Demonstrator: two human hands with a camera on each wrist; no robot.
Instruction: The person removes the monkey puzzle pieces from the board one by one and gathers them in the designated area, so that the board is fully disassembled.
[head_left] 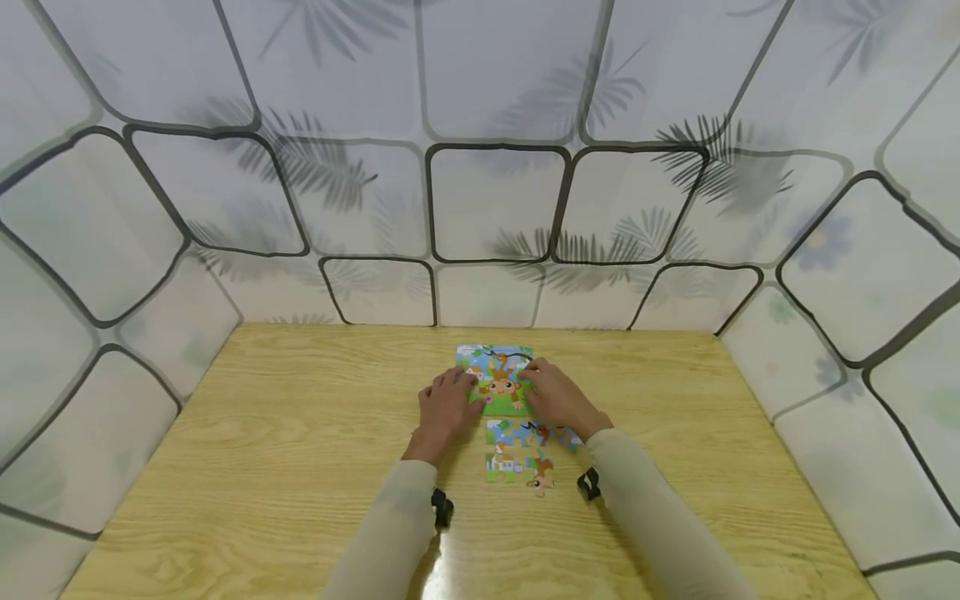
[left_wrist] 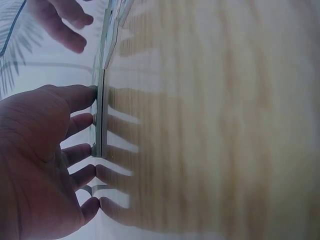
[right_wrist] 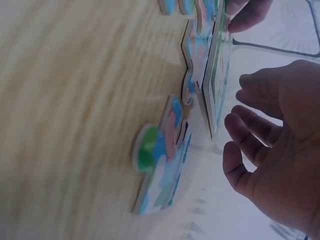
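Note:
A picture board (head_left: pixel 499 387) with a cartoon monkey on a green and blue scene lies flat toward the back of the table. My left hand (head_left: pixel 447 404) is at its left side, fingers spread and fairly straight; in the left wrist view the fingertips (left_wrist: pixel 86 97) rest at the board's face and edge. Over the board's right side is my right hand (head_left: pixel 558 396), its fingers loosely bent. Seen from the right wrist, that hand (right_wrist: pixel 280 130) has nothing between its fingers and its tips stand a little off the board (right_wrist: pixel 216 75).
Nearer to me, several jigsaw pieces (head_left: pixel 504 465) of a similar scene lie on the wooden table (head_left: pixel 300 467), some joined together. A few pieces (head_left: pixel 572 439) sit partly under the right wrist. Patterned fabric walls (head_left: pixel 487 292) enclose the table's back and sides.

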